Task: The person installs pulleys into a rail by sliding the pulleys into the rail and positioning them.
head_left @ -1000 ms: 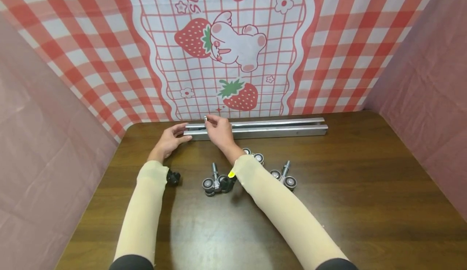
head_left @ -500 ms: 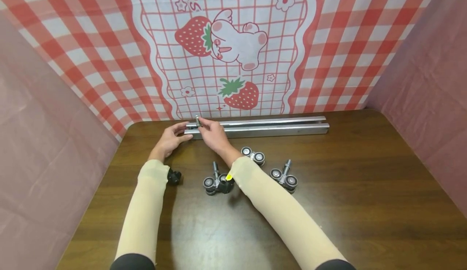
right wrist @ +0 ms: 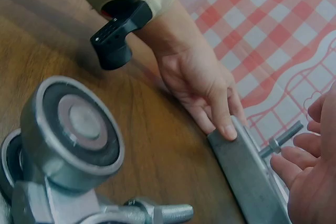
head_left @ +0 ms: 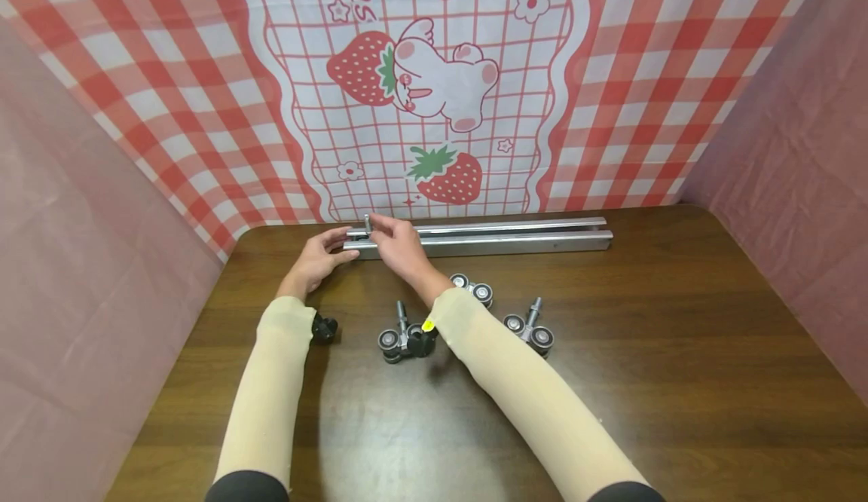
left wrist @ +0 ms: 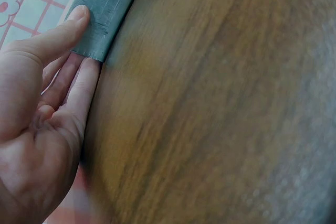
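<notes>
A slotted metal track [head_left: 515,243] lies along the back of the table. My left hand [head_left: 317,261] grips its left end; in the left wrist view the thumb [left wrist: 79,17] presses the outer side while other fingers reach past the end. A threaded bolt [head_left: 368,224] with a nut sticks up from the slot near that end; what it joins inside the track is hidden. My right hand [head_left: 401,249] is over the track just right of the bolt, fingers relaxed. In the right wrist view its fingertips [right wrist: 289,153] are right at the bolt and nut.
Three roller trolleys with wheels rest on the wooden table [head_left: 678,351]: one at left [head_left: 389,342], one at right [head_left: 529,330], one behind [head_left: 471,289], partly behind the right forearm. A checked strawberry cloth [head_left: 441,80] hangs behind the track.
The right hand and the bolt have moved left along the track toward the left hand, then stayed nearly still over the last half second. The left hand keeps its grip on the track end.
</notes>
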Demonstrator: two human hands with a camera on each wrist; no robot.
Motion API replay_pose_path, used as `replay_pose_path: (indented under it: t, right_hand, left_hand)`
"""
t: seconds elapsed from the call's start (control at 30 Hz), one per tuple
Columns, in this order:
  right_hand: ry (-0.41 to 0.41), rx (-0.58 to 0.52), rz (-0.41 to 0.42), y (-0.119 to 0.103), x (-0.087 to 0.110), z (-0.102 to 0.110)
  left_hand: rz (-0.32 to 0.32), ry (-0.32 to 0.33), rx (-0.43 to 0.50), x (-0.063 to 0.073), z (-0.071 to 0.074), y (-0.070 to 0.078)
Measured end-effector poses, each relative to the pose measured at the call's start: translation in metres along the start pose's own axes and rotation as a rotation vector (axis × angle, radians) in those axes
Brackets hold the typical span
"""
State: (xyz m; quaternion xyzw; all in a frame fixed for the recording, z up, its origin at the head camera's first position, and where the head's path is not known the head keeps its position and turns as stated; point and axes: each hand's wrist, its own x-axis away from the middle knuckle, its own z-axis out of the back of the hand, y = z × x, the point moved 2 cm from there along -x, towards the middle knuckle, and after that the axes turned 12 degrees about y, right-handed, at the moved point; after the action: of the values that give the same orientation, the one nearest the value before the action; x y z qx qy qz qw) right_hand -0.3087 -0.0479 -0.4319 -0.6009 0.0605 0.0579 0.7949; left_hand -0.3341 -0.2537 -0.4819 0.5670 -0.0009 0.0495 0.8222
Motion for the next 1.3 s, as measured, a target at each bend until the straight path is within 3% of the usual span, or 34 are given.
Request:
replay_pose_path:
  t: [0.6,0.9,1.3]
  right_hand:
    - [-0.019,0.015,-0.010,-0.003,0.000,-0.005]
    - [-0.021,-0.019,0.014,-0.009,-0.002,0.005]
    - [-0.047,0.019,0.040,-0.001,0.002,0.023]
  left_hand:
    - [0.009,-0.008,0.019,-0.002,-0.003,-0.001]
    - [-0.001,0.003,0.008,-0.001,-0.001,-0.001]
    - [0.003,0.005,0.001,0.000,-0.001,0.000]
